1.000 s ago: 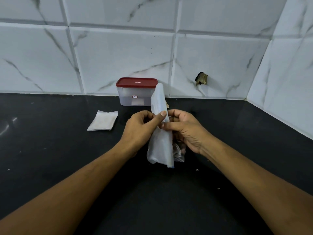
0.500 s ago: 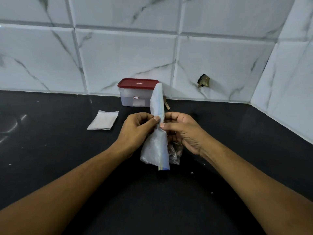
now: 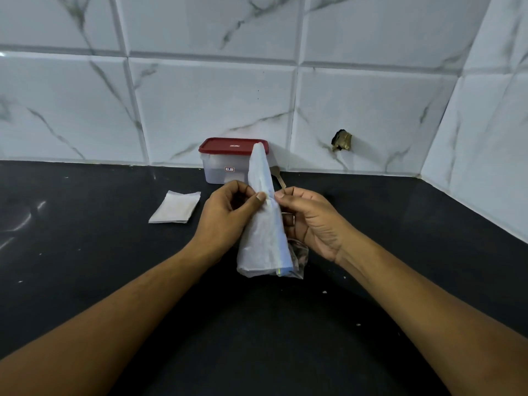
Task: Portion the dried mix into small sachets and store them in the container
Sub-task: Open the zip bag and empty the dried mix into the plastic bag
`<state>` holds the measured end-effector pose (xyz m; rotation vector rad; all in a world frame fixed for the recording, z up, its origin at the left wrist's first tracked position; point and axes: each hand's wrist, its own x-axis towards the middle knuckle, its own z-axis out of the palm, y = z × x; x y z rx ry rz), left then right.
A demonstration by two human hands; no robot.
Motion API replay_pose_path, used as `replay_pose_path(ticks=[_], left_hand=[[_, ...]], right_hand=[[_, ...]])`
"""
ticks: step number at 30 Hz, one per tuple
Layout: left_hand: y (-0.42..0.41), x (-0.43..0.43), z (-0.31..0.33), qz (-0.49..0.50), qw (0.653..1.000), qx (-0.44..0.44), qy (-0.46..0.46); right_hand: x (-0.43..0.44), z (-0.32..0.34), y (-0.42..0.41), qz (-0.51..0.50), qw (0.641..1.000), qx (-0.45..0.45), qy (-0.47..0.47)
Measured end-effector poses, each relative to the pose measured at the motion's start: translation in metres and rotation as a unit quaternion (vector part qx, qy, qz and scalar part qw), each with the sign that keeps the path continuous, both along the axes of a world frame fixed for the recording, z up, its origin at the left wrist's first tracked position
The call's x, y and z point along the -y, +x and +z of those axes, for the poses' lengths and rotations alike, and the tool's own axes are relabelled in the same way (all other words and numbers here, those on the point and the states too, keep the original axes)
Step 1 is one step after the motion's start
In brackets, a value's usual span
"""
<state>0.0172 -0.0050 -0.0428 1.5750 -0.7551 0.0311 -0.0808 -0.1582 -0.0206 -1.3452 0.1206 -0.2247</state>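
Both hands hold a white plastic bag [image 3: 264, 232] upright over the black counter. My left hand [image 3: 225, 221] pinches its left side with thumb and curled fingers. My right hand [image 3: 311, 221] pinches its right edge. A crumpled clear bag [image 3: 300, 255] with dark contents shows behind the white bag's lower right corner. A clear container with a red lid [image 3: 225, 161], closed, stands at the wall behind the hands. A flat white sachet [image 3: 175, 207] lies on the counter to the left of my left hand.
The black counter [image 3: 85, 267] meets a white marble-tiled wall at the back and right. A spoon handle [image 3: 278, 178] pokes out beside the container. A chipped hole in the tile [image 3: 341, 141] is at the right. Small crumbs dot the counter.
The hands have stayed together on the white bag, shifting their pinch slightly; the bag's lower end has spread a little wider. The camera has tilted a bit.
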Motion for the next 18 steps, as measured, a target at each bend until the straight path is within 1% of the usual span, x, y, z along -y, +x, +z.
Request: replay_pose_path(ticks=[3, 5, 8, 12, 14, 18], left_hand=[[0.002, -0.001, 0.001, -0.003, 1.000, 0.017, 0.019], [-0.002, -0.001, 0.001, -0.023, 0.999, 0.003, 0.026], [-0.012, 0.000, 0.005, -0.047, 0.999, -0.022, 0.009], [-0.018, 0.000, 0.008, -0.064, 0.998, -0.024, 0.008], [-0.018, -0.001, 0.008, -0.062, 0.998, -0.031, 0.008], [-0.015, -0.004, 0.011, -0.035, 0.999, -0.037, 0.016]], right_hand=[[0.001, 0.002, -0.002, -0.016, 1.000, -0.001, 0.003], [-0.001, 0.004, -0.004, -0.026, 0.999, 0.001, 0.019], [-0.005, 0.005, -0.007, -0.029, 0.999, 0.006, 0.040], [-0.010, 0.003, -0.011, -0.024, 1.000, 0.007, -0.017], [-0.012, 0.004, -0.013, -0.014, 0.999, 0.015, -0.031], [-0.008, 0.007, -0.014, -0.002, 1.000, 0.023, 0.013]])
